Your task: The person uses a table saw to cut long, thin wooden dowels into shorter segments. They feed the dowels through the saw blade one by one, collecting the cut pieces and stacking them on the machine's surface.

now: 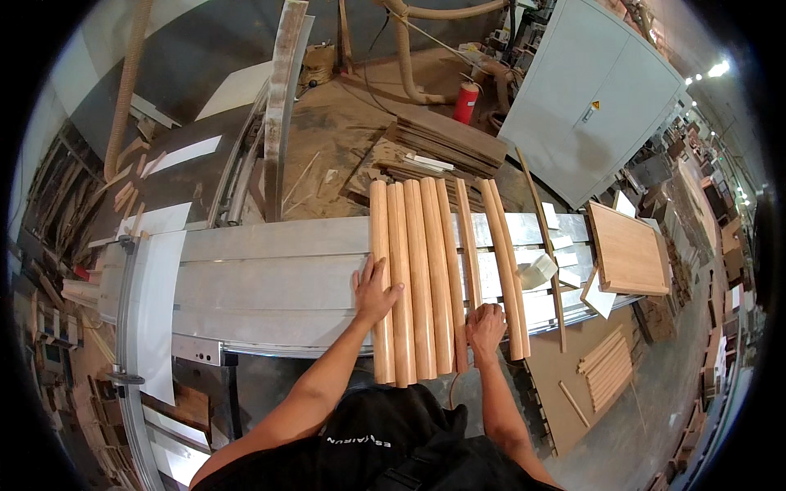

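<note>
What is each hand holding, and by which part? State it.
Nothing is gripped. The left hand lies flat on the near half of the leftmost long rounded light-brown wooden mouldings. The right hand rests closed on the near end of a thin wooden strip.

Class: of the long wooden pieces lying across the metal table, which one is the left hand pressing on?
The outermost left piece; the left hand lies flat across it, fingertips reaching its neighbour.

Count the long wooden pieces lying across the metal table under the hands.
7 wooden pieces on the metal table: four wide rounded ones side by side under the left hand, a thin strip beside them, two curved ones right of the right hand. Overlaps may hide more.
</note>
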Available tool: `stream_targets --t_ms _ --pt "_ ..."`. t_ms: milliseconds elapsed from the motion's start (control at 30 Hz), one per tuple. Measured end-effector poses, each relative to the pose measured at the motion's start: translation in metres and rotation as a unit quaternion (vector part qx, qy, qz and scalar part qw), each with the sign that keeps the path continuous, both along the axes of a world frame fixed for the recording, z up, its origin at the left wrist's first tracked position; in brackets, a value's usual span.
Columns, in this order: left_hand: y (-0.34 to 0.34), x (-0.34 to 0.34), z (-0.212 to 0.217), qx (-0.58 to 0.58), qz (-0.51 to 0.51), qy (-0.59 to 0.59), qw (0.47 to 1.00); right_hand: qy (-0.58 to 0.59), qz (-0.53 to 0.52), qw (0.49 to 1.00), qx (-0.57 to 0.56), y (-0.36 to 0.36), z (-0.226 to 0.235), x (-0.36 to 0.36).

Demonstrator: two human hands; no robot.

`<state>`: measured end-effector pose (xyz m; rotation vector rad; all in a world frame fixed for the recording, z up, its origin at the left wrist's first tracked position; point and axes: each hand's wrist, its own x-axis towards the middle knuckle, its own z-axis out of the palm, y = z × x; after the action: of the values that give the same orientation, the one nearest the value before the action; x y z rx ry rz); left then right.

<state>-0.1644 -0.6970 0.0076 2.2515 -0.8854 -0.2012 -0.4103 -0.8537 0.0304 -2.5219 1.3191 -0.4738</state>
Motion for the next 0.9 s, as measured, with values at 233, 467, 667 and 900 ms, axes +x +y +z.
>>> stream_targets --t_ms 233,467,667,900 --pt "0.004 0.000 -0.003 -0.005 -0.010 -0.002 1.000 -0.064 0.042 0.996 0.055 0.009 0.008 0.000" --pt "-0.002 -0.002 -0.001 0.009 -0.020 -0.001 1.000 -0.156 0.096 0.980 0.072 0.016 -0.018 -0.015" --pt "-0.005 -0.002 0.004 0.029 -0.027 0.009 0.999 -0.097 0.082 0.991 0.046 -0.028 0.000 -0.027" --pt "-0.001 0.001 -0.007 0.014 -0.012 -0.014 1.000 0.044 -0.078 0.994 -0.058 -0.065 0.002 -0.032"
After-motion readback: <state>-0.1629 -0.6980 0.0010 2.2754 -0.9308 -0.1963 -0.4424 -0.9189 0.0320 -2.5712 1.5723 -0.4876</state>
